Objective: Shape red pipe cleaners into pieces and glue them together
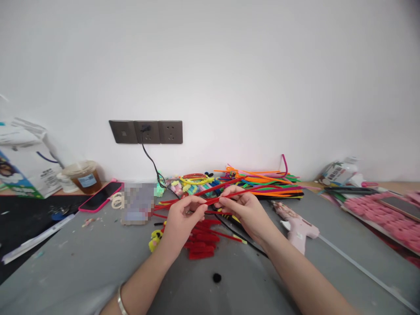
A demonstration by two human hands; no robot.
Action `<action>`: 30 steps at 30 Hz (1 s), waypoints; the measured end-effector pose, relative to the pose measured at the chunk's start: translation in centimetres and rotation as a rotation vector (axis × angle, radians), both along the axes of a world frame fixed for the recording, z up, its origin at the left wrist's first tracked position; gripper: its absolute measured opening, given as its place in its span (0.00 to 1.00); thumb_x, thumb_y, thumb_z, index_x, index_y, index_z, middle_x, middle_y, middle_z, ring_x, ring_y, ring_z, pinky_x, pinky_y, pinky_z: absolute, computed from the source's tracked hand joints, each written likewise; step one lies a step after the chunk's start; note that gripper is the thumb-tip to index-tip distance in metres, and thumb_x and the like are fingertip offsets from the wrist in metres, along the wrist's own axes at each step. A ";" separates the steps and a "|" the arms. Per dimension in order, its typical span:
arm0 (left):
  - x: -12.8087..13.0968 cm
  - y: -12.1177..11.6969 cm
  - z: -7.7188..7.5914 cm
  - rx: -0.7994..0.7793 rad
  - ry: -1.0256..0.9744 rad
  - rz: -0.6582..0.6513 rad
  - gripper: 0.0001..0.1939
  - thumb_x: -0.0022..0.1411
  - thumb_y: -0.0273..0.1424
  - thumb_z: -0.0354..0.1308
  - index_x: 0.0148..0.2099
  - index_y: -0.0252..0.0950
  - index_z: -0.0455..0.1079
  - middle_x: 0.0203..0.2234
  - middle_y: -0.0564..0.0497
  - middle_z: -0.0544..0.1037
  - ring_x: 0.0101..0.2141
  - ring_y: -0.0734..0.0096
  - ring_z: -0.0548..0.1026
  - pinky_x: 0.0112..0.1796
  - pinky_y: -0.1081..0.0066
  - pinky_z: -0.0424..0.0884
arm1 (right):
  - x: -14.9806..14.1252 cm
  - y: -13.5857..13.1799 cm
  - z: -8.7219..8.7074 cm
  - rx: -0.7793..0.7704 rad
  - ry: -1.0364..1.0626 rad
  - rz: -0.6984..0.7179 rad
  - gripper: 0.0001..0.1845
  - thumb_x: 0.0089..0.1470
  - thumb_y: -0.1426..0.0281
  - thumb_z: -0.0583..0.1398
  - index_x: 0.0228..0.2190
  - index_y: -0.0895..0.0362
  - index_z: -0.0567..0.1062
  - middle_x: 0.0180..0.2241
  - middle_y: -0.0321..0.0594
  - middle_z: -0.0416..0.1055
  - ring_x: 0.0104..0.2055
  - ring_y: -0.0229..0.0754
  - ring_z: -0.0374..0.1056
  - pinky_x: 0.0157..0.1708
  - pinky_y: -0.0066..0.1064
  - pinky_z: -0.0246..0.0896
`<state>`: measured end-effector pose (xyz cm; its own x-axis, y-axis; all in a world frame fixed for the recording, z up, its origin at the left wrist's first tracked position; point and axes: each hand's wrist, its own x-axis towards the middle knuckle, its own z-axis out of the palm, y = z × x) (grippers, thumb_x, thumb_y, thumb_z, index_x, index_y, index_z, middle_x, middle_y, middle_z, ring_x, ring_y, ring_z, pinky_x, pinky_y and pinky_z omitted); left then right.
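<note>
Both my hands are raised over a grey table (82,262) and pinch a bundle of long red pipe cleaners (211,200). My left hand (182,218) grips the bundle on the left, fingers closed round it. My right hand (244,210) pinches it just to the right, thumb and fingers pressed together. The red stems run out left and up to the right. Below my hands lies a heap of short red pipe cleaner pieces (201,243), with a small yellow fuzzy piece (155,240) beside it.
A pile of multicoloured pipe cleaners (269,181) lies behind my hands. A pink glue gun (297,225) rests to the right, its black cable (154,168) running to a wall socket. A pink-cased phone (100,197), a lidded drink cup (83,176) and a box stand left; pink trays sit right.
</note>
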<state>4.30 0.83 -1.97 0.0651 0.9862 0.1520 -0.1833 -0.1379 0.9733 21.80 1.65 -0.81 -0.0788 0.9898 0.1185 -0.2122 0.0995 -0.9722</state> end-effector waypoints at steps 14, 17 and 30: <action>1.3 -1.0 0.0 -0.419 -0.545 -0.109 0.15 0.40 0.33 0.76 0.30 0.32 0.79 0.27 0.51 0.81 0.28 0.77 0.78 0.31 0.80 0.77 | 0.0 -2.1 -0.2 1.157 -0.932 -0.182 0.13 0.62 0.77 0.57 0.43 0.51 0.78 0.38 0.40 0.80 0.40 0.44 0.71 0.40 0.37 0.66; 1.1 -0.7 -0.1 -0.405 -0.524 -0.124 0.15 0.39 0.32 0.77 0.30 0.31 0.79 0.25 0.51 0.81 0.27 0.78 0.78 0.31 0.81 0.77 | 0.1 -2.0 -0.2 1.184 -0.954 -0.173 0.13 0.63 0.75 0.56 0.45 0.50 0.77 0.40 0.39 0.80 0.41 0.45 0.71 0.40 0.37 0.66; 0.7 0.0 0.2 -0.420 -0.545 -0.107 0.17 0.34 0.32 0.78 0.28 0.31 0.78 0.21 0.54 0.79 0.23 0.82 0.75 0.27 0.83 0.75 | -1.0 -1.2 -0.4 0.939 -0.600 -0.171 0.07 0.57 0.77 0.60 0.32 0.54 0.75 0.39 0.43 0.75 0.42 0.44 0.72 0.42 0.37 0.67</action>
